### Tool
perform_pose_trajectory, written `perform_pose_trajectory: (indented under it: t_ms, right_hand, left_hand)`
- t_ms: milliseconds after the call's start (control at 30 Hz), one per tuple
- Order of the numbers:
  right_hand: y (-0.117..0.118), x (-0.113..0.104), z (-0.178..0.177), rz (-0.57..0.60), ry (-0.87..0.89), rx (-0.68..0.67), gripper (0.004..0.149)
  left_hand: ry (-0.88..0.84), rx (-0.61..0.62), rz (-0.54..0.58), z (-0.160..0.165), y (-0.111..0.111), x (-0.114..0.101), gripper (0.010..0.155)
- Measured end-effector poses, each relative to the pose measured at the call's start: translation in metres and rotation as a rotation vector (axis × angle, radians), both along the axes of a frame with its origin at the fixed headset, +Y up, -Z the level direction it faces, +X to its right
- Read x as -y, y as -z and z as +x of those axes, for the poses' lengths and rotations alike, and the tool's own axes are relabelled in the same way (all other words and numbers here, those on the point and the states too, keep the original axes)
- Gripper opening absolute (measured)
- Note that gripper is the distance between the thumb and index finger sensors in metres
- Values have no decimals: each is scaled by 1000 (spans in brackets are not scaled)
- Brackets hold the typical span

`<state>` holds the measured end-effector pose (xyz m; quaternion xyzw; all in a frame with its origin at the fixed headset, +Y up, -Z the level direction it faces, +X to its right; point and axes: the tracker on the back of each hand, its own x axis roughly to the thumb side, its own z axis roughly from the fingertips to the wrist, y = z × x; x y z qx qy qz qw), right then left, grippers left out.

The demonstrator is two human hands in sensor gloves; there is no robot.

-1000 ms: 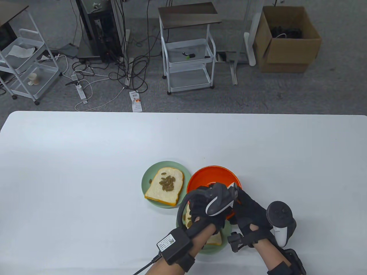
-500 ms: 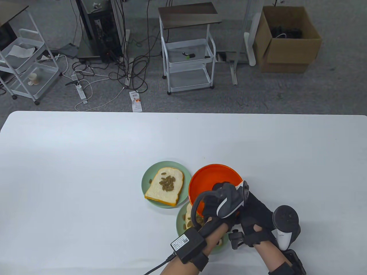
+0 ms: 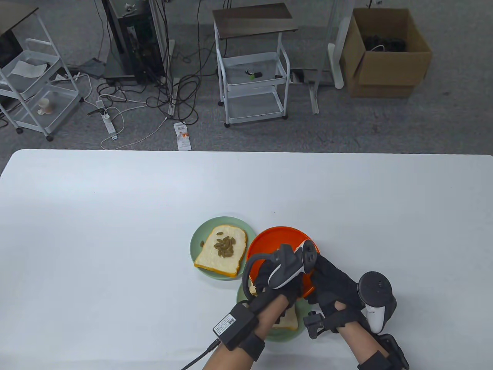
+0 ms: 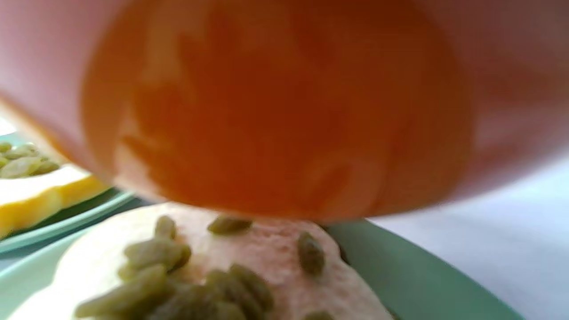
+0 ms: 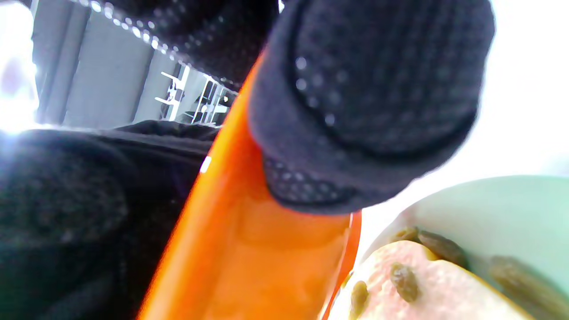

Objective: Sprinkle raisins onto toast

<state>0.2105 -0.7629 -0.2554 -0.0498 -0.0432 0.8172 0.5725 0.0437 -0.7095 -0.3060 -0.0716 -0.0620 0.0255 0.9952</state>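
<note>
An orange bowl hangs tilted over the near green plate, which holds a toast slice. My right hand grips the bowl's right rim; in the right wrist view a fingertip presses on the orange rim. My left hand is over the bowl's near side, its fingers hidden under the tracker. The left wrist view shows the bowl's underside just above the toast, which carries green raisins. A second toast with raisins lies on the far green plate.
The white table stretches wide to the left, right and back of the plates. The two plates and the bowl crowd together near the front middle. Carts, cables and a cardboard box stand on the floor beyond the table.
The bowl has shifted a little left and toward me and tilts more steeply over the near plate. Both hands moved left with it.
</note>
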Motion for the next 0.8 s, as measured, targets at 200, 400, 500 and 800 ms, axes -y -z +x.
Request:
perform_pose_trajectory:
  t_ms: [200,400,500,800]
  right_hand:
    - [0,1,2,-2,11,19,47]
    - [5,7,6,-24,-14,37,48]
    - [7,7,8,-13,-34,47,48]
    - [14,7,18,12,-71,83,48]
  left_hand:
    - [-86,29,49,-13,-2,-7,40]
    - [-196,-9,113,-47,1,-30,40]
    - [-177,-107,142,-85,14,-34,40]
    - [-53,-257,79,-150,46,17,40]
